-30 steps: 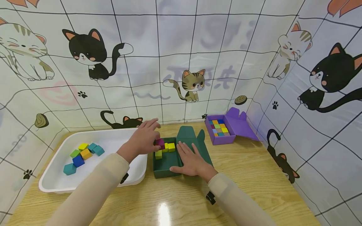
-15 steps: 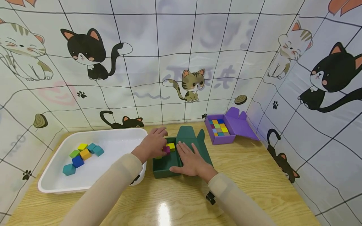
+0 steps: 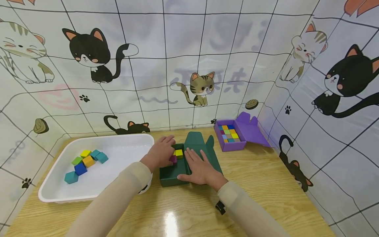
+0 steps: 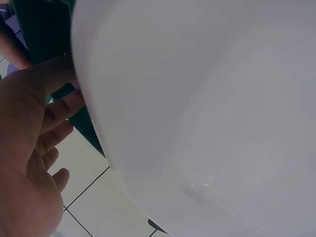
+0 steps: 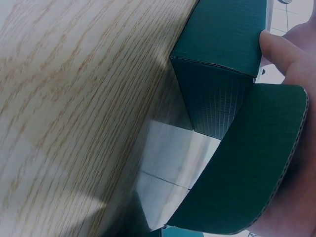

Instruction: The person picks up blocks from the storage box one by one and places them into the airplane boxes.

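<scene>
Magenta cube [image 3: 173,159], pinched by left hand [image 3: 161,152], apparently needed positioning in green box [image 3: 174,181], then release; right hand [image 3: 199,169] lay spread.

Looks onto a pale wood-grain table [image 3: 266,197] with a bright patch of light [image 3: 171,225]; meets white walls [image 3: 183,36] behind and to both sides, printed with black grid lines [image 3: 165,58] and cartoon cats [image 3: 202,89].

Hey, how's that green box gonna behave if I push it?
The green box is probably light and fairly stiff, as its flap shows a corrugated-card edge. Sitting low and wide, it would likely slide before tipping. Its lid, lying open, might flop.
</scene>
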